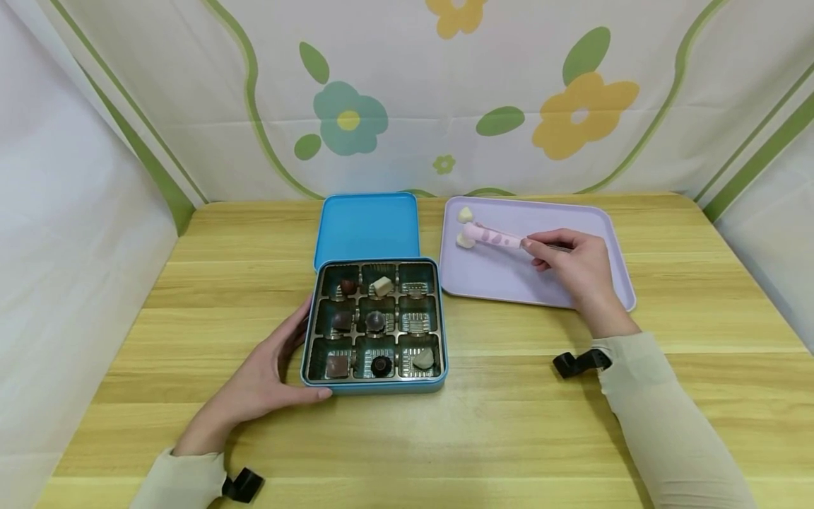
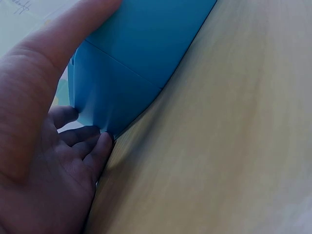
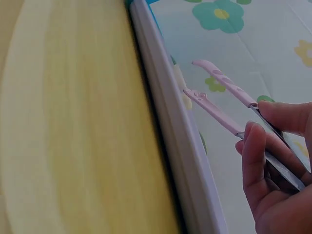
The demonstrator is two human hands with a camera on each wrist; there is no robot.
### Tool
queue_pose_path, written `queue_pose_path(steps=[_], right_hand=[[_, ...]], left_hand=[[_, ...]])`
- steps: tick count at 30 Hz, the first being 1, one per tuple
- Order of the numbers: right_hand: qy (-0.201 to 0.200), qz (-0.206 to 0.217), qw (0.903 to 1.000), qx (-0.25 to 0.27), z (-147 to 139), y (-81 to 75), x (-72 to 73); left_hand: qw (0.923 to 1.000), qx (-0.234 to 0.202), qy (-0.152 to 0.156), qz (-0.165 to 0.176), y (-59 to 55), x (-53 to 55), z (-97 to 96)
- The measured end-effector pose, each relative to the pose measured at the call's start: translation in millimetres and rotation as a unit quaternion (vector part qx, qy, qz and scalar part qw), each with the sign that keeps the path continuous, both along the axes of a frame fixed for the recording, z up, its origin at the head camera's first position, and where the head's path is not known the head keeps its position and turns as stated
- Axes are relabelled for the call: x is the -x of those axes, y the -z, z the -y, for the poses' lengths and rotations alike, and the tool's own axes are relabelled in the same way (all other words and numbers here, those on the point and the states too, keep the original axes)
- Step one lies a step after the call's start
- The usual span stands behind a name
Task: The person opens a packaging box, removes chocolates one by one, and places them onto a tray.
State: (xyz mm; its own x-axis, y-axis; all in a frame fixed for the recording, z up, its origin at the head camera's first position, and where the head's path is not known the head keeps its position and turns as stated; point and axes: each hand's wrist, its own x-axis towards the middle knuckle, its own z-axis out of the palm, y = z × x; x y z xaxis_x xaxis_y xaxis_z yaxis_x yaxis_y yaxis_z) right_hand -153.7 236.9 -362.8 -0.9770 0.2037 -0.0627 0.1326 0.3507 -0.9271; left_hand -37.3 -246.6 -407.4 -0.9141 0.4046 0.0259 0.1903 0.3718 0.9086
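Observation:
My right hand (image 1: 575,265) holds metal tongs with pink spotted tips (image 1: 496,237) over the lilac tray (image 1: 540,283). In the right wrist view the two arms of the tongs (image 3: 222,114) stand apart, with nothing between their tips. Two small white chocolates (image 1: 466,214) lie at the tray's left end; the tips overlap the nearer one (image 1: 465,241) in the head view. My left hand (image 1: 267,375) holds the blue tin (image 1: 394,387) at its front left corner, thumb along the front wall and bent fingertips (image 2: 105,141) against the left side.
A gold divided insert in the tin bears several dark chocolates (image 1: 381,365), a white one (image 1: 382,285) and a pale one (image 1: 423,358); two right-hand compartments are bare. The blue lid (image 1: 369,230) lies behind the tin. A flowered cloth (image 1: 413,92) hangs behind the wooden table (image 1: 496,424).

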Motion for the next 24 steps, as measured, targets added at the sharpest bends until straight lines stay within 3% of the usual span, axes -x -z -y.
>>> queue_pose_path(steps=[7,24], right_hand=[[-0.009,-0.014,0.999,0.042,2.1,-5.9,-2.5],[-0.009,-0.008,0.9994,0.032,2.9,-5.5,-1.6]], left_hand=[[1.0,0.005,-0.002,-0.006,1.7,-0.2,0.6],[1.0,0.004,-0.003,-0.007,3.1,0.4,0.8]])
